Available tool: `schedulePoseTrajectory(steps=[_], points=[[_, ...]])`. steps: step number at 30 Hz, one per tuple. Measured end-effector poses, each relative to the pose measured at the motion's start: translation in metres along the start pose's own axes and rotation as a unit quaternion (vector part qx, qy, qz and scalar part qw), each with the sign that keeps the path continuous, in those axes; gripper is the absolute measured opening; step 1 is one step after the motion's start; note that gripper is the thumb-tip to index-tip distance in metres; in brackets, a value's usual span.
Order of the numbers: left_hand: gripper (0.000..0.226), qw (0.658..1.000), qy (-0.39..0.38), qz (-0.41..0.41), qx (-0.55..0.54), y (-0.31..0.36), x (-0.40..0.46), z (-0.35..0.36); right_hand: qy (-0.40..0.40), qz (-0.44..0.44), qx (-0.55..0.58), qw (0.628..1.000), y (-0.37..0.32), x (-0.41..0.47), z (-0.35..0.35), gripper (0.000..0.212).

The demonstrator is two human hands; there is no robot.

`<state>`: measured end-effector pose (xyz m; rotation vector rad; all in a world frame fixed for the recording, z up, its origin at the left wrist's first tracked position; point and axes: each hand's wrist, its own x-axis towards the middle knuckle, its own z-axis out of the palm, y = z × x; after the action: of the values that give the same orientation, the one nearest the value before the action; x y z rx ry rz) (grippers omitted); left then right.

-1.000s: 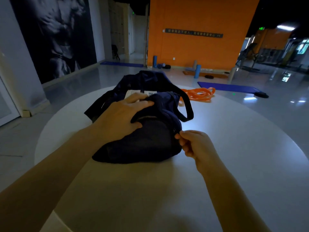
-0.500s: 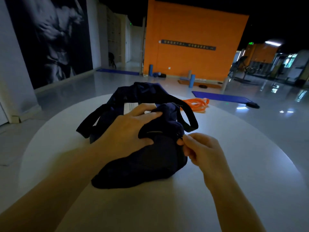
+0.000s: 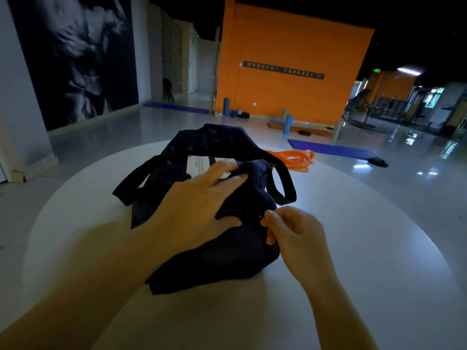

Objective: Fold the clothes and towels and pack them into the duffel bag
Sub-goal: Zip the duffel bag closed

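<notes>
A dark navy duffel bag (image 3: 227,253) lies on a round white table (image 3: 353,248), its straps (image 3: 283,183) looped over the top. My left hand (image 3: 199,210) grips the fabric on the bag's upper side, fingers and thumb curled over a fold. My right hand (image 3: 290,231) pinches a small zipper pull at the bag's right end. A white item (image 3: 199,165) shows inside the bag's opening, behind my left hand. What else is inside the bag is hidden.
An orange resistance band (image 3: 293,157) lies on the far side of the table behind the bag. Beyond the table are a blue mat (image 3: 328,147), foam rollers (image 3: 288,123) and an orange wall (image 3: 290,72).
The view tilted so the bag sits lower in the frame. My right hand stays pinched at the zipper end, and my left hand keeps its hold on the bag.
</notes>
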<state>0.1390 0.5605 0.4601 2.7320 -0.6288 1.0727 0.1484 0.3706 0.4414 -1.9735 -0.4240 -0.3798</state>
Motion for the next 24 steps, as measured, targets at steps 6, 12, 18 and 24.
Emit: schedulePoseTrajectory(steps=[6,12,18,24], points=[[0.073,0.999,0.021,-0.011,0.035,0.010,-0.001,0.007,-0.012,0.013,0.021,1.000,0.012,-0.011,-0.008,0.031],[0.073,0.999,-0.043,0.013,0.001,-0.001,-0.007,0.006,-0.008,0.131,0.170,0.977,0.012,-0.012,-0.003,0.029],[0.059,0.994,-0.087,-0.046,-0.056,-0.020,-0.014,-0.010,-0.006,0.115,0.140,0.983,0.002,-0.016,0.007,0.027],[0.085,0.989,-0.089,-0.055,-0.106,-0.020,-0.007,-0.016,0.017,0.062,0.093,0.994,-0.009,-0.024,0.025,0.025]])
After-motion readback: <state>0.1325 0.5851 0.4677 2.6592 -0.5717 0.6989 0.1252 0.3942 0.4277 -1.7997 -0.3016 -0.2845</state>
